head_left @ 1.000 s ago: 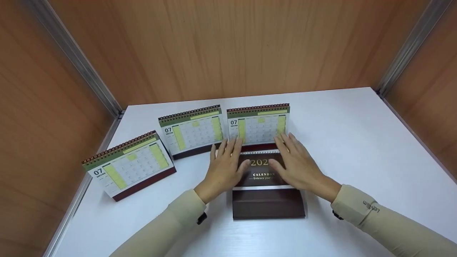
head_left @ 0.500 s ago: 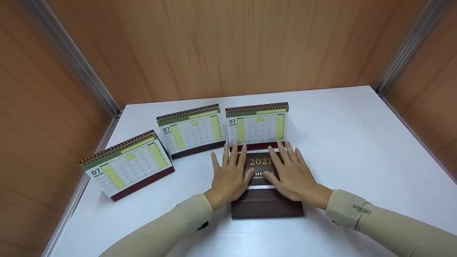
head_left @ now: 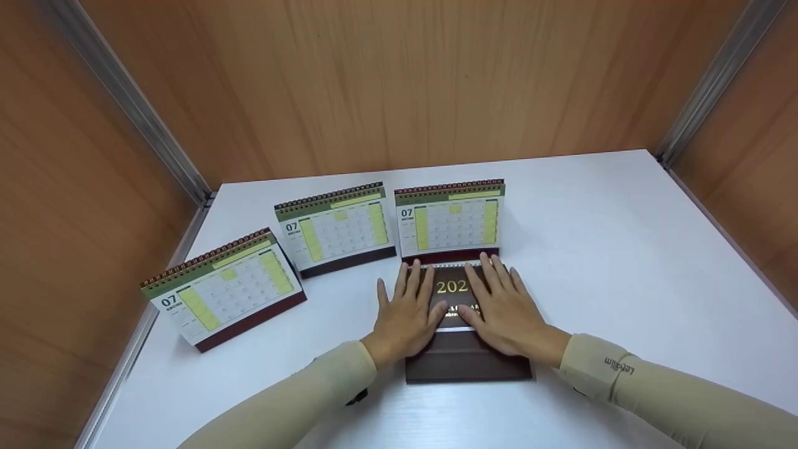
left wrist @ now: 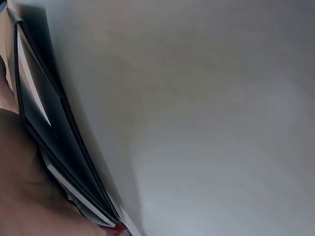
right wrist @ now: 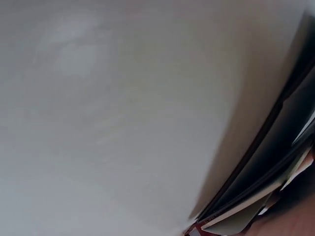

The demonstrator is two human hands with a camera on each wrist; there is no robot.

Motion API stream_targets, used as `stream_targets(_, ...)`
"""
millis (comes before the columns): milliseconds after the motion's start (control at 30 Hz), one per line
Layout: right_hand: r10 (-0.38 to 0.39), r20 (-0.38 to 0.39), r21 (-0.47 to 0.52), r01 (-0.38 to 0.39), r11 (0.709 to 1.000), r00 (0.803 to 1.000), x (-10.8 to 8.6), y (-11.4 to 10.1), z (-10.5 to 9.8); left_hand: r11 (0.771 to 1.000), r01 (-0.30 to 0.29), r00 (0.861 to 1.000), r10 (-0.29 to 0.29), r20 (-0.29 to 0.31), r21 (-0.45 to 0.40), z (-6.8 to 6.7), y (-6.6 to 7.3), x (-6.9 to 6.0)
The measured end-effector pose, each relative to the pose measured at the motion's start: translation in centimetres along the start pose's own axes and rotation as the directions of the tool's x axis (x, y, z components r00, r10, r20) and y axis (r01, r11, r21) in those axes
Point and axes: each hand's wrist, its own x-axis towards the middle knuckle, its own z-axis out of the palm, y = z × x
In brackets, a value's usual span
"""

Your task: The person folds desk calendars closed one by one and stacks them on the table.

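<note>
A dark brown desk calendar with gold lettering lies low on the table in the head view, its cover facing up. My left hand rests on its left side with fingers straight and spread. On the right side of the cover lies my right hand, its fingers also straight. Both thumbs point inward over the gold print, partly covering it. The left wrist view shows the calendar's layered side edge beside the left hand. In the right wrist view, the opposite edge appears beside the right hand.
Three desk calendars stand upright showing "07" pages: one at left, one behind it, one just behind the dark calendar. The white table is enclosed by wood-grain panels with metal corner posts.
Both hands have slid back toward the person over the cover, and the thumbs have drawn closer together. The standing calendars have stayed in place.
</note>
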Motion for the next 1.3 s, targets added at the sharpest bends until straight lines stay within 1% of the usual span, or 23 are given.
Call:
stream_targets(133,0.000,0.020,0.006,0.000,1.000,1.000,-0.1,-0.1,0.3,1.000,0.001,1.000,-0.001,0.018,-0.011,0.3,-0.2,-0.1)
stream_targets(300,0.005,0.038,0.017,-0.006,1.000,0.999,-0.1,-0.1,0.5,1.000,-0.001,0.999,0.000,0.036,0.015,0.6,-0.4,0.1)
stream_targets(467,0.015,0.062,0.031,-0.017,0.999,0.998,-0.1,-0.2,0.6,1.000,0.007,0.998,-0.008,0.058,0.016,0.2,-0.1,0.1)
stream_targets(600,0.014,0.075,0.040,-0.017,0.999,0.997,-0.1,-0.3,0.6,1.000,0.017,0.997,-0.019,0.073,0.022,0.5,-0.2,0.1)
stream_targets(833,0.009,0.105,0.064,-0.016,0.998,0.994,0.0,-0.2,1.1,0.996,0.003,0.997,-0.010,0.073,0.092,0.8,0.0,0.2)
stream_targets(1000,-0.004,0.092,0.107,-0.006,0.994,0.996,-0.2,-0.2,1.2,0.995,0.007,0.997,-0.015,0.078,0.095,1.0,0.0,0.2)
stream_targets(1133,0.010,0.110,0.083,-0.020,0.996,0.994,-0.1,-0.2,1.3,0.995,0.013,0.997,-0.021,0.080,0.095,1.1,0.0,0.3)
stream_targets(1300,0.010,0.127,0.084,-0.021,0.996,0.992,0.0,-0.4,1.0,0.995,0.021,0.995,-0.030,0.094,0.094,1.2,-0.1,0.5)
